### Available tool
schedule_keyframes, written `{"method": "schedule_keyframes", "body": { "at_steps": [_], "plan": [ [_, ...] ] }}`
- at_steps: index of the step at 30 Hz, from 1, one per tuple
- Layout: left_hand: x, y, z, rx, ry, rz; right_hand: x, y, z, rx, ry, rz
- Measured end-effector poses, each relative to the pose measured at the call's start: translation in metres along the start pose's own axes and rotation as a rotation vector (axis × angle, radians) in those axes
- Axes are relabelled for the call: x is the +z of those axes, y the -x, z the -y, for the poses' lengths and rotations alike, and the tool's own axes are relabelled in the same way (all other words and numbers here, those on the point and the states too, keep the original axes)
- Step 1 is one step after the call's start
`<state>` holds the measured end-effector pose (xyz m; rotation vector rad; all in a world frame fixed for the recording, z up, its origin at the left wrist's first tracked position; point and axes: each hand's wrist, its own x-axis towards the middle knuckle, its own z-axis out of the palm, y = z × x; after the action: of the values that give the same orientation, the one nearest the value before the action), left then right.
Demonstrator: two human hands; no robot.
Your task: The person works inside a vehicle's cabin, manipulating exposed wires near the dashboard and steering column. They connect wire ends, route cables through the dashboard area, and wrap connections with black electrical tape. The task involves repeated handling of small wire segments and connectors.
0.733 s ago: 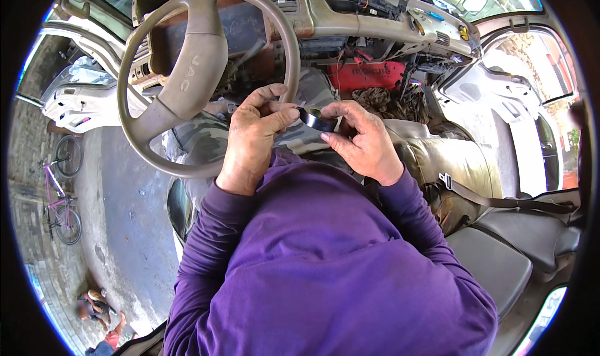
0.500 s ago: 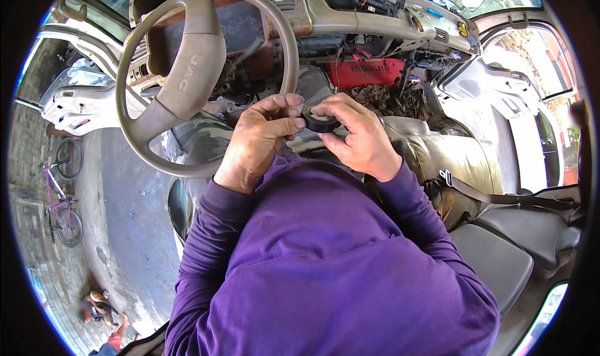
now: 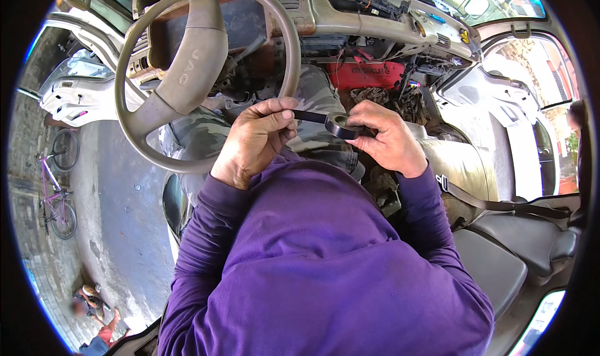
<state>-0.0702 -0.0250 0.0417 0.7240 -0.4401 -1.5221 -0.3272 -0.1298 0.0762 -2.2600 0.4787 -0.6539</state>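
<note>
A roll of black electrical tape (image 3: 341,128) is gripped at its right side by my right hand (image 3: 389,137), thumb below and fingers above. From the roll a short strip of tape (image 3: 309,116) runs left, drawn straight. Its free end is pinched between the thumb and forefinger of my left hand (image 3: 257,134), which is closed. Both hands are in front of my chest, above my lap in camouflage trousers (image 3: 312,137), just right of the steering wheel (image 3: 292,50).
A worn dashboard (image 3: 356,23) with loose wires and tools on top runs across the front. Below it lies a red case (image 3: 367,75). Seats and a belt (image 3: 494,201) are at right. Outside the left door are a purple bicycle (image 3: 55,184) and people (image 3: 94,306) at lower left.
My hands were close together at the roll; now the right hand has moved right with it. A strip of tape has been pulled out between them.
</note>
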Motion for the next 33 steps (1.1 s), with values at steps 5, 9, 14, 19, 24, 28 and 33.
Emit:
{"method": "schedule_keyframes", "body": {
  "at_steps": [5, 9, 14, 19, 24, 28, 33],
  "plan": [
    [-0.003, 0.002, -0.003, 0.014, -0.074, 0.012, -0.004, -0.005, -0.004, -0.026, 0.012, -0.018],
    [0.004, 0.005, -0.005, 0.034, -0.161, -0.025, -0.010, -0.006, -0.004, -0.007, 0.039, -0.004],
    [0.015, 0.008, -0.006, 0.070, -0.338, -0.055, -0.014, -0.006, 0.000, 0.021, 0.039, 0.024],
    [0.007, 0.004, 0.000, 0.082, -0.253, 0.009, -0.013, -0.010, 0.003, -0.019, 0.018, 0.052],
    [0.002, 0.000, 0.001, 0.006, -0.149, 0.030, -0.014, -0.014, 0.007, -0.004, 0.037, 0.057],
    [0.002, -0.001, 0.000, -0.055, -0.039, 0.003, -0.014, -0.015, 0.005, 0.022, 0.051, 0.090],
    [0.003, -0.002, 0.000, -0.066, -0.015, 0.000, -0.009, -0.014, 0.001, 0.132, 0.002, 0.119]
  ]
}}
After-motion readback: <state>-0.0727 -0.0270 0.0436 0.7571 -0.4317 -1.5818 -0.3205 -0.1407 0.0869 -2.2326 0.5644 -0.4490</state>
